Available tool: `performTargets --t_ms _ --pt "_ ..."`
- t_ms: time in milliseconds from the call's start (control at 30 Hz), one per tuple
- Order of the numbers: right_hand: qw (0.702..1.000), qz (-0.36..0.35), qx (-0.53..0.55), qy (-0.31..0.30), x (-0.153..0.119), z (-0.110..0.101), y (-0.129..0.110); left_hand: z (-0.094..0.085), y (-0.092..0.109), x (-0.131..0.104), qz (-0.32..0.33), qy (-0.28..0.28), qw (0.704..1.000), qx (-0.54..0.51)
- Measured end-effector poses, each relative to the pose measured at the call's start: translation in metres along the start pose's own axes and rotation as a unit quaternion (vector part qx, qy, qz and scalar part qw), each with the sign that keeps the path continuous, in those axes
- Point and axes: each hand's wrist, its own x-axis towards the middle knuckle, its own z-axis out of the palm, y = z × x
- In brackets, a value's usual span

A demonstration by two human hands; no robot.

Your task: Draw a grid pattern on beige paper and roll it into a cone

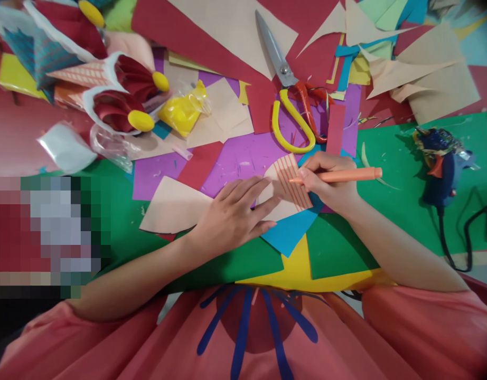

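My right hand (333,182) is closed around an orange felt-tip pen (350,174), its tip on a cream fan-shaped paper piece (272,214). Orange stripes run across the right part of that piece. My left hand (239,211) lies flat with fingers stretched over the left part of the paper, pressing on it. Just left of this hand is a second cream fan-shaped piece (170,205), without stripes. Blue paper (288,240) sticks out beneath the striped piece.
Scissors (285,74) with red and yellow handles lie beyond my hands. A blue glue gun (441,174) with a cord is at the right. Finished paper cones (96,74) and a yellow plastic packet (184,111) lie upper left. Paper scraps (437,79) cover the upper right.
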Motion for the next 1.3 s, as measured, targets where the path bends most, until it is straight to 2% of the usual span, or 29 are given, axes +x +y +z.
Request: performTargets --t_ms 167,367,600,800,967,1300 --pt "0.999 0.004 -0.013 -0.032 0.002 0.000 -0.002 -0.004 0.006 -0.001 -0.024 -0.015 0.999 0.033" --pt "0.998 0.038 0.010 -0.053 0.004 0.002 -0.005 0.000 0.002 -0.001 -0.039 -0.014 0.999 0.026" --pt "0.998 0.037 0.009 -0.055 0.005 0.005 -0.005 0.001 -0.002 0.002 -0.023 0.004 1.000 0.012" --pt "0.997 0.031 -0.002 -0.072 0.006 0.006 -0.007 0.002 -0.002 0.002 -0.034 -0.009 0.999 0.002" --pt "0.996 0.033 0.019 -0.084 0.006 0.005 -0.009 0.001 -0.002 0.002 -0.022 0.009 1.000 0.015" --pt "0.988 0.047 0.033 -0.145 0.009 0.002 -0.010 0.001 -0.001 0.003 -0.021 0.012 1.000 0.013"
